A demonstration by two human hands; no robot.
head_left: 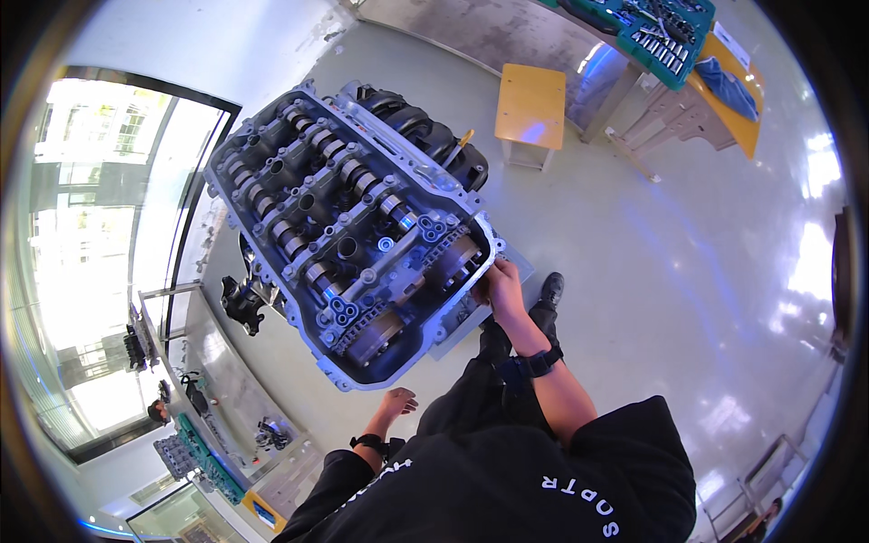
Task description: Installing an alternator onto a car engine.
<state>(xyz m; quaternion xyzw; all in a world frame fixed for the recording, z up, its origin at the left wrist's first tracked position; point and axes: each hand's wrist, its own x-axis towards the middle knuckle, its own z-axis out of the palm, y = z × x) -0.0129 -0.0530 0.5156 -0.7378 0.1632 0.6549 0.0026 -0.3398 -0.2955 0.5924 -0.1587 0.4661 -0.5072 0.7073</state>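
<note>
In the head view, the engine (348, 222) stands ahead of the person, slightly to the left, its top uncovered, with the corner of a grey base plate (518, 263) showing from under its near right corner. Two camshafts run along it, and at its near edge two chain sprockets, the left one (374, 339) and the right one (453, 261), sit above an open cavity. The hands are apart. The right hand (500, 288) is bent in against the outside of the engine's near right corner; its fingertips are partly hidden, so I cannot tell whether they grip the rim or something small. The left hand (396, 401) hangs free below the near left corner, fingers loosely curled, with nothing visible in it. Beyond, a yellow stool (531, 104) stands by the near edge of the metal bench (471, 32), and a green tool case (670, 45) lies at that bench's right end. The likeliest trouble is a small part or bolt slipping from the fingers into the open cavity, since nothing covers it. Knuckles could scrape on the cast rim if the right hand slips, and its black wristband (541, 364) could snag on that corner if the arm reaches further in.
</note>
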